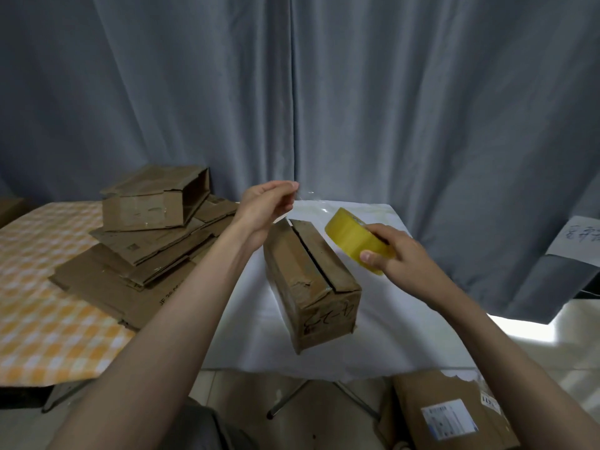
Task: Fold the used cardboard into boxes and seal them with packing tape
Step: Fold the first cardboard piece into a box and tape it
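My left hand [266,206] is up above the far end of the box [311,284], fingers curled and pinching the free end of the clear tape strip [311,203], while my right hand [393,251] is gripping the yellow tape roll [354,237] just beside the box's right side. The box is sitting on the white-covered desk [406,319], flaps folded shut with the centre seam not taped yet. I'm guessing the tape is going to be floppy and super clingy, so keeping it stretched between both hands looks like the way to go; the roll is stiff and easy to hold by its rim. The box looks light and a bit crumpled, so I'd press on it gently. Some scrawled marker writing on the near end, can't really read it. The flat cardboard stack [143,254] on the left shows "JF" plus digits I can't make out
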Demonstrator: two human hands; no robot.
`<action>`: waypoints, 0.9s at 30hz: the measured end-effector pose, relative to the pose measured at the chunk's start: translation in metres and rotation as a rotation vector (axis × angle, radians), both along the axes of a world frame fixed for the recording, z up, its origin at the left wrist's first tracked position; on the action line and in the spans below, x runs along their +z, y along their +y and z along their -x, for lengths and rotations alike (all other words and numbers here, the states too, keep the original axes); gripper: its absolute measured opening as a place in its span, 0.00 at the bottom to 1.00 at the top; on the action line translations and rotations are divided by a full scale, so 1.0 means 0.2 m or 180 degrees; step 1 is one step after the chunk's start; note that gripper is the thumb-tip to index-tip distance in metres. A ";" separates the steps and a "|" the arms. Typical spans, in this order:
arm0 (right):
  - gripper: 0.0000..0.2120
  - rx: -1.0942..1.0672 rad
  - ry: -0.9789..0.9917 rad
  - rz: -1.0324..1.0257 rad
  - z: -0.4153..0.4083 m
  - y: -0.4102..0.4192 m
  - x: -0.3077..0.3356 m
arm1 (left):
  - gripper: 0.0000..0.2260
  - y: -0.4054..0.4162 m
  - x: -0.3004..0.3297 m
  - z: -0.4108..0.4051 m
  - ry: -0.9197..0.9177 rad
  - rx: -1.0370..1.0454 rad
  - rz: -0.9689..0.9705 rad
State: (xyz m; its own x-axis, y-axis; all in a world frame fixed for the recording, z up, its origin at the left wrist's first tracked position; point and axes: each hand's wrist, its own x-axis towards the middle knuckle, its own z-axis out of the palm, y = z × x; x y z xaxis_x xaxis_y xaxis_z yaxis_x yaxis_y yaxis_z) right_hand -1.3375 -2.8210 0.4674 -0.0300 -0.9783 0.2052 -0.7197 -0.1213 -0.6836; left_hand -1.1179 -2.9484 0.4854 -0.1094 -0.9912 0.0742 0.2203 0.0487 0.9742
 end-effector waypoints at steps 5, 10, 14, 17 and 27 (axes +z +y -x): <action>0.07 -0.0049 0.0169 0.0008 0.01 0.03 0.09 | 0.08 -0.05 0.09 0.03 0.0056 -0.0264 0.0035; 0.22 0.0073 -0.0944 -0.0113 -0.09 0.02 0.22 | 0.05 -0.14 0.17 0.03 -0.0185 -0.0023 0.0047; 0.26 -0.0078 -0.1637 -0.0367 -0.22 -0.04 0.25 | 0.09 -0.23 0.17 0.01 -0.0486 0.0244 0.0097; 0.20 -0.0037 -0.1891 -0.0731 -0.22 -0.07 0.20 | 0.10 -0.29 0.13 0.01 -0.0912 0.0350 0.0179; 0.20 -0.0449 -0.2370 0.0074 -0.30 0.05 -0.26 | 0.04 -0.33 -0.25 -0.10 -0.1311 0.0020 -0.0206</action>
